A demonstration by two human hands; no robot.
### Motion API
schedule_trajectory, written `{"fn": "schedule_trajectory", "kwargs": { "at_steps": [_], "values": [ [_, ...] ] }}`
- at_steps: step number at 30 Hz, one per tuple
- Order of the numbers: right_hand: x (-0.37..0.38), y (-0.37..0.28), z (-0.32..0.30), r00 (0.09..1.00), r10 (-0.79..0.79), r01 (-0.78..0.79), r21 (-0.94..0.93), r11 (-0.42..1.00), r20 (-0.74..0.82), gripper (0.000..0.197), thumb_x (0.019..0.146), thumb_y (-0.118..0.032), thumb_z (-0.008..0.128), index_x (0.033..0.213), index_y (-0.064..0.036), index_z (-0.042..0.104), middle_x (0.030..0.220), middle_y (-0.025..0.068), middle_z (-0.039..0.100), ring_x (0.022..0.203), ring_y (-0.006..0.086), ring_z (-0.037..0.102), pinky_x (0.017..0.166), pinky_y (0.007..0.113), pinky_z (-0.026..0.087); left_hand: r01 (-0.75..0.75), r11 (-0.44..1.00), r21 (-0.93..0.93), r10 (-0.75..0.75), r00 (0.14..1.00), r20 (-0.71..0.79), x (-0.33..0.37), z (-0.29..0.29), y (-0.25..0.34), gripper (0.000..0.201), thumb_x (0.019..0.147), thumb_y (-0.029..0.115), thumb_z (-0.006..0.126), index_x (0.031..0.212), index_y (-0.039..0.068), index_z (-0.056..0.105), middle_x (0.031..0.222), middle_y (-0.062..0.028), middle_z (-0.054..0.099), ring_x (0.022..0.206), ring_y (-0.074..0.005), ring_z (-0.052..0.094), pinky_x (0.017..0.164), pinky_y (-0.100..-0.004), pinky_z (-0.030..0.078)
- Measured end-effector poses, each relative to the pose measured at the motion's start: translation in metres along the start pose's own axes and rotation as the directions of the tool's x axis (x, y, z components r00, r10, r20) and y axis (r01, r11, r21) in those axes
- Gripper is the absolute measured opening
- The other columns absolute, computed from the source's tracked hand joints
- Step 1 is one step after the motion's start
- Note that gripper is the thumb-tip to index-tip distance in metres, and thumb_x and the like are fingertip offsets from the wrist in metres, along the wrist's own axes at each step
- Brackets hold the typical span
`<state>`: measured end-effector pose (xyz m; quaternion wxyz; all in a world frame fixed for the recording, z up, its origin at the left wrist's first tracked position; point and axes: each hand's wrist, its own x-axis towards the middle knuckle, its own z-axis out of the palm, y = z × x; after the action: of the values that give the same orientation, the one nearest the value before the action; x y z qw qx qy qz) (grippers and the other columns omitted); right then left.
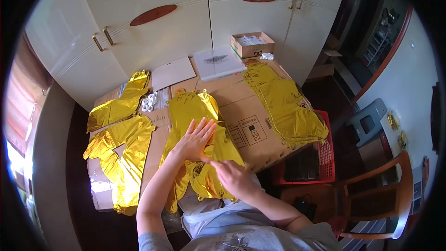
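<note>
A flat, shiny gold foil balloon (188,107) lies in front of me across the near edge of the cardboard-covered table. My left hand (194,143) rests palm down on its middle, fingers stretched out. Close by the left thumb is my right hand (232,177), its fingers curled in at the foil; what they pinch is hidden. On the left lie two more flat gold balloons, an upper one (121,104) and a creased lower one (132,160). Another gold balloon (285,102) is spread out on the right.
Small white rolls (148,102) sit between the balloons. At the back are a flat board (173,73), a clear plastic packet (216,65) and an open box (260,49) of white pieces. A red basket (329,158) and a wooden chair (402,195) stand to the right.
</note>
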<state>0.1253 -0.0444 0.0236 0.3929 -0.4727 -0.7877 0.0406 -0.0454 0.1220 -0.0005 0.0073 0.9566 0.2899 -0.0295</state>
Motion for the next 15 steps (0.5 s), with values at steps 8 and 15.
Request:
{"fn": "schedule_trajectory", "kwargs": {
  "at_steps": [8,15],
  "values": [
    [-0.002,-0.004,0.044,0.979,0.058,-0.051,-0.044,0.998,0.195,0.036,0.082,-0.005,0.062,0.118,-0.0036,0.057,0.091,0.0095,0.059,0.084,0.0240,0.063,0.074,0.033,0.053,0.148,0.777,-0.611,-0.425,0.841,-0.336,-0.010,-0.003,-0.020,0.070,0.085,0.027,0.067,0.142,-0.002,0.039,0.126,-0.0183,0.060,0.127,-0.0370,0.048,0.110,-0.0474,0.034],
    [0.007,-0.011,0.050,0.980,0.021,-0.013,-0.042,0.999,0.198,0.036,0.082,-0.006,0.058,0.117,0.0013,0.054,0.092,0.0116,0.058,0.084,0.0236,0.063,0.074,0.034,0.054,0.295,0.722,-0.626,-0.558,0.783,-0.274,0.018,-0.003,0.005,0.068,0.080,0.032,0.072,0.136,0.004,0.047,0.089,-0.0055,0.072,0.094,-0.0255,0.065,0.093,-0.0416,0.040]
  ]
}}
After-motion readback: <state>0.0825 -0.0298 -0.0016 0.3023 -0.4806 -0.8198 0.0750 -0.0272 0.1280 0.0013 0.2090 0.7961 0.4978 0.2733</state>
